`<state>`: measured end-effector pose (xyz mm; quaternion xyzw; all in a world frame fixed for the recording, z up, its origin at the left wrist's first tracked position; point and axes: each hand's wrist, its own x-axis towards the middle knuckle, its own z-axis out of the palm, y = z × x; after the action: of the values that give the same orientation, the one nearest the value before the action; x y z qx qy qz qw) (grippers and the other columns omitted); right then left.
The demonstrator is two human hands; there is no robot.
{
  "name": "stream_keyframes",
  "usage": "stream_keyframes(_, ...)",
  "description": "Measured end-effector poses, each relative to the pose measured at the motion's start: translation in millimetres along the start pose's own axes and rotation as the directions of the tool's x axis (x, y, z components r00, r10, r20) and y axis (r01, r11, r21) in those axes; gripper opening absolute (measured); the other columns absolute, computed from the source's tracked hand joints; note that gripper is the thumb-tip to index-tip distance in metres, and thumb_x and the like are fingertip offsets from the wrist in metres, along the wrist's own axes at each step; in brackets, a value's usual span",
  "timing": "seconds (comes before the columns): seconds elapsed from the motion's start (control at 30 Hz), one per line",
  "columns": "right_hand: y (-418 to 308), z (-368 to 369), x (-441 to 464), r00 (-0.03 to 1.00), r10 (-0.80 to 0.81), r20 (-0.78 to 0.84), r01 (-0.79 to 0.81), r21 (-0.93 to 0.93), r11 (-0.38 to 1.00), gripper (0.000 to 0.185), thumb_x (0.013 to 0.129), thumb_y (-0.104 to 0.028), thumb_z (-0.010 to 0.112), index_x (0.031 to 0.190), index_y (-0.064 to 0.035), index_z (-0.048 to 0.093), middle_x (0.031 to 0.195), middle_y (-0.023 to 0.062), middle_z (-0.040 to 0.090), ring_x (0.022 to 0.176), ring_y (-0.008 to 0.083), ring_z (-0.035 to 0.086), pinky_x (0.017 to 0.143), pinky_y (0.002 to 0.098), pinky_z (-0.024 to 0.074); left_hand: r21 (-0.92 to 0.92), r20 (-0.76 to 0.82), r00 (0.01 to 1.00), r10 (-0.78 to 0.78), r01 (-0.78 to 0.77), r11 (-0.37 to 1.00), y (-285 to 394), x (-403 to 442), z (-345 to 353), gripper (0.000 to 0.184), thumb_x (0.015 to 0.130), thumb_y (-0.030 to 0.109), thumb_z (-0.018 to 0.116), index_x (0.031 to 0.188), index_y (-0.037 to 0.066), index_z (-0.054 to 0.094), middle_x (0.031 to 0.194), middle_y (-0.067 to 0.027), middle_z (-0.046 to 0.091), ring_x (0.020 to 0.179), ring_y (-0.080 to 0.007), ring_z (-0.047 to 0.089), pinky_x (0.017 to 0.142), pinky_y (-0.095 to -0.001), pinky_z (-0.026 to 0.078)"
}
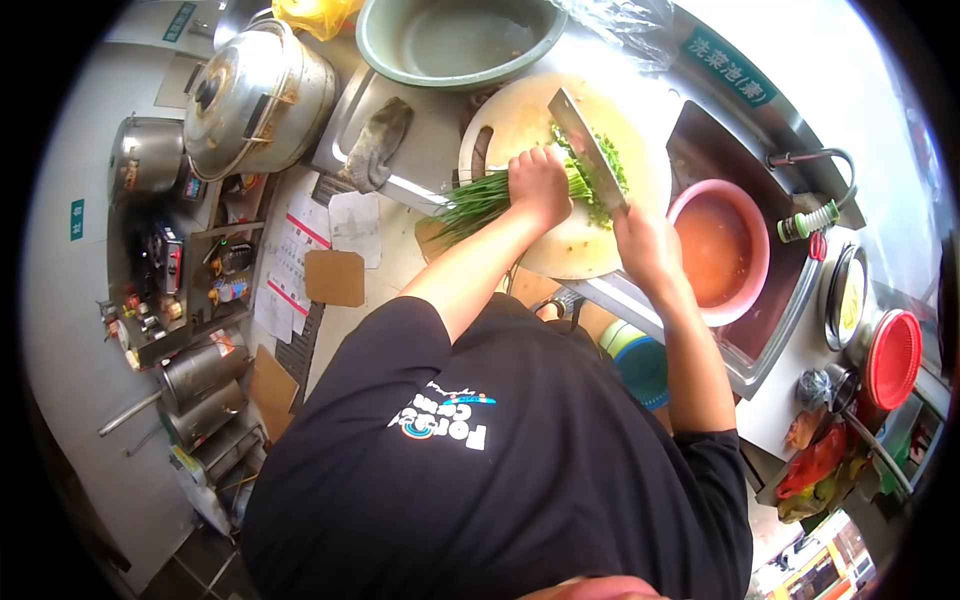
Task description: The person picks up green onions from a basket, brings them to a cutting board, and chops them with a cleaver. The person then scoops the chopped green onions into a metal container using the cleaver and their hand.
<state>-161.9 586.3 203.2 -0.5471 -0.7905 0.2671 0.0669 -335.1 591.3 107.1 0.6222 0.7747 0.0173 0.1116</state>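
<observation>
A bunch of green scallions (474, 207) lies across the round cutting board (560, 255), its long ends sticking out past the left edge. My left hand (540, 187) is closed over the bunch, pressing it down near the cut end. In my right hand (648, 245) is the handle of a cleaver (588, 148), its broad blade standing on edge just right of my left hand. Chopped scallion pieces (608, 165) are heaped on both sides of the blade, and a few bits are scattered on the board.
To the right, a pink basin (715, 250) of reddish water sits in the sink (690, 150), near a faucet (815, 157). A large green-grey basin (460, 45) stands behind the board. Left are a grey cloth (380, 145) and a big lidded pot (255, 105). A red basket (893, 358) is far right.
</observation>
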Motion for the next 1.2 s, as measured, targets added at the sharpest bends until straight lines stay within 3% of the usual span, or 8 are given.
stream_keyframes(0.37,5.0,43.9,3.6,0.997,0.058,0.053,-0.054,-0.081,0.995,0.021,0.09,-0.015,0.054,0.086,0.0026,0.064,0.078,0.0279,0.066,0.077,0.0466,0.066,0.075,0.0535,0.0522,0.028,-0.004,1.0,0.005,-0.005,1.0,0.4,4.3,14.3,0.052,0.069,0.023,0.073,0.111,-0.001,0.053,0.111,-0.0164,0.058,0.108,-0.0298,0.055,0.096,-0.0395,0.041)
stream_keyframes(0.47,10.8,75.5,39.7,0.999,0.033,-0.028,-0.034,-0.043,0.999,0.021,0.089,-0.015,0.054,0.086,0.0025,0.065,0.08,0.0271,0.067,0.08,0.0451,0.066,0.076,0.0522,0.0525,-0.019,-0.122,0.991,0.053,-0.056,0.998,-2.6,0.9,13.5,0.053,0.067,0.024,0.075,0.107,-0.003,0.053,0.106,-0.0177,0.058,0.103,-0.0308,0.056,0.092,-0.0421,0.043)
stream_keyframes(0.67,13.7,43.0,30.7,0.999,0.006,-0.035,-0.006,0.008,1.0,0.022,0.093,-0.019,0.055,0.088,0.0008,0.063,0.081,0.027,0.066,0.081,0.0453,0.065,0.075,0.0531,0.0505,0.009,-0.138,0.989,0.053,-0.053,0.999,-4.9,12.0,19.1,0.051,0.066,0.022,0.074,0.107,-0.001,0.054,0.105,-0.0166,0.059,0.102,-0.0309,0.056,0.091,-0.0414,0.043)
stream_keyframes(0.73,3.3,26.1,-0.5,0.998,0.027,-0.054,-0.022,0.085,0.996,0.023,0.095,-0.02,0.054,0.087,0.0004,0.06,0.08,0.0268,0.065,0.078,0.0467,0.064,0.072,0.0547,0.0494,-0.007,-0.088,0.996,0.01,-0.011,1.0,-2.5,2.6,16.0,0.05,0.068,0.02,0.073,0.109,0.0,0.054,0.107,-0.0142,0.059,0.105,-0.0297,0.056,0.094,-0.0397,0.042)
stream_keyframes(0.9,-0.9,23.5,-30.5,0.998,0.04,-0.041,-0.039,0.009,0.999,0.023,0.093,-0.019,0.056,0.083,0.0018,0.06,0.077,0.0274,0.064,0.076,0.0465,0.064,0.071,0.0539,0.0504,-0.079,0.031,0.999,0.005,-0.003,0.997,1.0,0.2,0.0,0.051,0.07,0.02,0.072,0.113,0.0,0.053,0.112,-0.0143,0.057,0.11,-0.029,0.054,0.098,-0.0382,0.04)
stream_keyframes(0.97,-3.7,28.9,-32.3,0.999,0.051,-0.009,-0.052,-0.043,0.998,0.022,0.091,-0.016,0.056,0.081,0.0028,0.06,0.077,0.0274,0.065,0.075,0.0453,0.065,0.071,0.0533,0.0514,0.003,-0.03,0.999,-0.016,0.017,1.0,1.3,2.2,8.5,0.049,0.07,0.019,0.071,0.112,0.0,0.053,0.111,-0.0142,0.058,0.11,-0.0296,0.054,0.098,-0.0385,0.04)
stream_keyframes(1.13,-3.7,62.7,14.9,0.996,0.087,0.011,-0.086,-0.06,0.994,0.019,0.089,-0.011,0.052,0.081,0.0031,0.062,0.079,0.0265,0.067,0.078,0.0432,0.067,0.074,0.0513,0.0536,-0.004,-0.061,0.998,0.006,-0.006,1.0,-3.4,5.0,21.4,0.049,0.07,0.022,0.072,0.109,-0.001,0.054,0.108,-0.0159,0.058,0.106,-0.0306,0.055,0.094,-0.0403,0.041)
stream_keyframes(1.2,1.0,79.7,40.2,0.998,0.063,-0.001,-0.063,-0.064,0.996,0.021,0.088,-0.012,0.052,0.084,0.0031,0.066,0.082,0.0265,0.068,0.08,0.0425,0.068,0.077,0.0506,0.0539,-0.038,-0.166,0.984,0.064,-0.072,0.997,-4.9,0.7,15.6,0.05,0.07,0.027,0.073,0.106,-0.002,0.055,0.102,-0.0178,0.059,0.101,-0.0319,0.057,0.09,-0.0431,0.043)
